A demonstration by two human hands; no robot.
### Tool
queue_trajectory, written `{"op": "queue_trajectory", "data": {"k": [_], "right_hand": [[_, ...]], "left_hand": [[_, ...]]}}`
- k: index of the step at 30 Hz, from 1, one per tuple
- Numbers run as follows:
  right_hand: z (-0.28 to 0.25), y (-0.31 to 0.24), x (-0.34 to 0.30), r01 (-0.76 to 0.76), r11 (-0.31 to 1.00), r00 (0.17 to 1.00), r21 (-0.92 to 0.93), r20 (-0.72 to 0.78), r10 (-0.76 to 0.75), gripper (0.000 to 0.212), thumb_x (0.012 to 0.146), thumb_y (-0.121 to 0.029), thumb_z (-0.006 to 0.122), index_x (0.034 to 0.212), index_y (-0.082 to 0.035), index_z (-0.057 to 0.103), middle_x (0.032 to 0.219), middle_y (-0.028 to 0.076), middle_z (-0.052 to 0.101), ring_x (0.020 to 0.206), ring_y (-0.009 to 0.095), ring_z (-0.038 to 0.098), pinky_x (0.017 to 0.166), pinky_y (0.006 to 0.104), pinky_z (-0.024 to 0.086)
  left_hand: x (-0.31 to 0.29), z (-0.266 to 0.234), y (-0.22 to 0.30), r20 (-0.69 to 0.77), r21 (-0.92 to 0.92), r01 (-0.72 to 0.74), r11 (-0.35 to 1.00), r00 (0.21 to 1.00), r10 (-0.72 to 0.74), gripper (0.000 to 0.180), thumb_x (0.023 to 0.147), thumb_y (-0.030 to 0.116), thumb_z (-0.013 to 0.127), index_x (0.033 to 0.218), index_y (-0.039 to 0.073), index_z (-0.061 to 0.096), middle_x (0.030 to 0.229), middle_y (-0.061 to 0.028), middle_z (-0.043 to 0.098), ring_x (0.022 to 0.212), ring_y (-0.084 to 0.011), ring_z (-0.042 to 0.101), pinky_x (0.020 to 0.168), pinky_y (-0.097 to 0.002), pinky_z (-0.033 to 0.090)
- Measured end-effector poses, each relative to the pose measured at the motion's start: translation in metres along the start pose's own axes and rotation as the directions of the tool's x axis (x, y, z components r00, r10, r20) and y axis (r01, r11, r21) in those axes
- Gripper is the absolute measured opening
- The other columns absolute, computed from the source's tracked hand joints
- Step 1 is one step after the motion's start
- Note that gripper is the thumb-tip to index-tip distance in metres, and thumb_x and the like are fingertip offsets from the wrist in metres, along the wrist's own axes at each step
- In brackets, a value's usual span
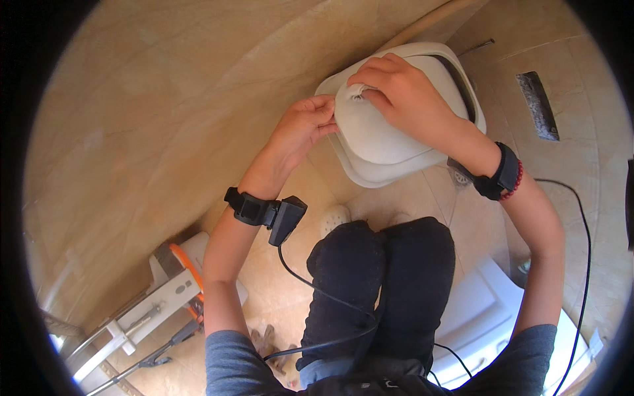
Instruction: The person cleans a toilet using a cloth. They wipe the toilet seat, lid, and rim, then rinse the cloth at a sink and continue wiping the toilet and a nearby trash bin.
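In front of me at the far side stands a rounded white container (pixel 360 175) with a smooth white lid (pixel 389 135). A dark gap shows along its right side, between the lid and the rim. My left hand (pixel 307 122) pinches the lid's left edge between thumb and fingers. Over the lid's upper left, my right hand (pixel 413 99) is closed, with thumb and fingers around a small white ridged piece (pixel 358 94). The fingers partly cover that piece, so its full shape is hidden. Black straps circle both wrists.
A tan tiled wall (pixel 165 99) rises on the left. A metal rod (pixel 477 46) sticks out by the container. A dark rectangular patch (pixel 538 105) marks the right surface. White-and-orange equipment (pixel 178 284) stands lower left; a white panel (pixel 485 303) lies lower right. Black cables (pixel 584 264) trail nearby.
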State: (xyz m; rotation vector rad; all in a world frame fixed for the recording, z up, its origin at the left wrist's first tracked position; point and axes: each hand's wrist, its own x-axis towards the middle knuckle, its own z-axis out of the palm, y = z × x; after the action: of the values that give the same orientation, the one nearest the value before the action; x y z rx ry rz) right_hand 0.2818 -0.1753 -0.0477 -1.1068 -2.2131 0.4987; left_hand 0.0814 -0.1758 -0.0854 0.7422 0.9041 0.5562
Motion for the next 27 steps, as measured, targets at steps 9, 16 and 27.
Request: {"op": "queue_trajectory", "data": {"k": [9,16,27], "right_hand": [[-0.01,-0.022,-0.06,0.222,0.975,0.935,0.02,0.279,-0.219,0.023,0.059,0.006,0.056,0.08,-0.004,0.058,0.079,0.007,0.055,0.084,0.025,0.052,0.071,0.0318,0.046],[-0.042,-0.013,-0.06,-0.177,0.944,0.968,0.277,0.221,0.117,0.02,0.072,0.004,0.054,0.09,-0.001,0.062,0.08,0.008,0.061,0.072,0.019,0.057,0.067,0.0275,0.045],[0.013,-0.014,0.008,-0.022,0.983,0.999,-0.181,0.038,0.029,0.015,0.068,0.0,0.053,0.082,0.001,0.06,0.086,0.016,0.061,0.079,0.029,0.059,0.067,0.0364,0.047]], "left_hand": [[0.014,-0.003,-0.015,0.02,0.094,-0.117,0.989,0.993,0.116,0.027,0.091,0.016,0.044,0.107,-0.003,0.053,0.102,-0.0073,0.059,0.095,-0.0144,0.055,0.086,-0.0278,0.042],[0.019,-0.011,-0.019,0.097,0.056,-0.139,0.989,0.986,0.133,0.03,0.09,0.015,0.045,0.113,-0.004,0.049,0.106,-0.0089,0.057,0.097,-0.0152,0.055,0.087,-0.0269,0.043],[0.019,-0.016,-0.016,0.207,-0.187,-0.1,0.977,0.969,0.138,0.026,0.091,0.018,0.042,0.106,-0.002,0.05,0.105,-0.0104,0.056,0.095,-0.0201,0.056,0.086,-0.0305,0.045]]}}
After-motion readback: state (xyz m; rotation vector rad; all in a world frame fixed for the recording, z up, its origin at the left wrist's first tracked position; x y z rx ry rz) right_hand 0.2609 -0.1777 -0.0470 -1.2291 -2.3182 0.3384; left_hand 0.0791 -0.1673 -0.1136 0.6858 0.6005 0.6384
